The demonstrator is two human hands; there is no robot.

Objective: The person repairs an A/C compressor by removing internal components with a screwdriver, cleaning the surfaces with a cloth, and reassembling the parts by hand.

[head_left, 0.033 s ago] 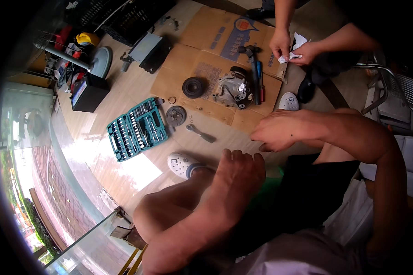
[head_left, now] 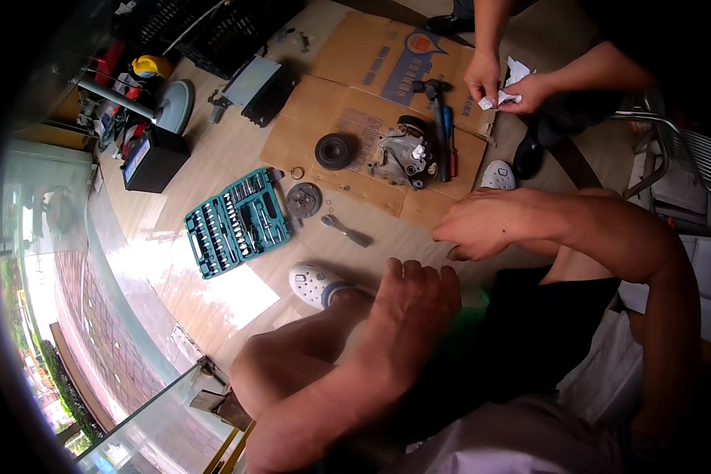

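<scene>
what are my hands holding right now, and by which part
Nothing that shows: the left hand rests on the knee, and the right hand hangs curled, seemingly empty.

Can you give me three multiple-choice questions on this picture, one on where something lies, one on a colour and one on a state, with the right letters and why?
1. Where does the metal machine part lie?
A. on the flattened cardboard
B. inside the socket set case
C. on the chair

2. What colour is the open socket set case?
A. red
B. teal
C. white

3. What is the person's left hand doing?
A. gripping a hammer
B. resting on the knee, holding nothing
C. holding white paper

Answers:
1. A, the part sits on the brown sheet beside the dark pulley.
2. B, the tray with its rows of sockets is blue-green.
3. B, the fingers lie spread over the knee with no tool in them; the white paper is in another person's hands at the top. The right hand is loosely curled, and whether it holds anything cannot be told.
</scene>
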